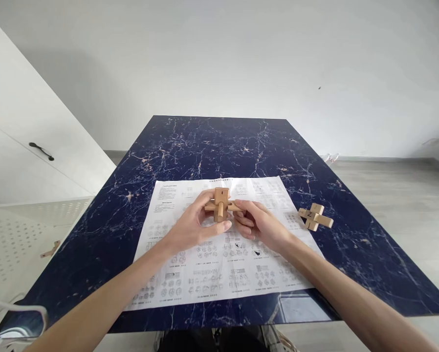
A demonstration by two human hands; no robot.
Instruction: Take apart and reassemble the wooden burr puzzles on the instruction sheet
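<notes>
A wooden interlocking puzzle [221, 198] of crossed bars is held above a printed sheet [201, 283]. My left hand [193, 220] grips its left side, with the thumb along the lower edge and the fingers behind. On the other side, my right hand [258, 220] pinches the end of a bar that sticks out to the right, and its remaining fingers are curled. Small line drawings and text cover the sheet beneath both hands. To the right lies a second wooden puzzle [317, 216], a cross shape with dark marks, touched by neither hand.
The dark blue marbled table [212, 146] reaches toward a pale wall. At the left are a white cabinet [39, 122] with a black handle and a white perforated surface [10, 239]. A white cable or tube [17, 308] curves at the lower left.
</notes>
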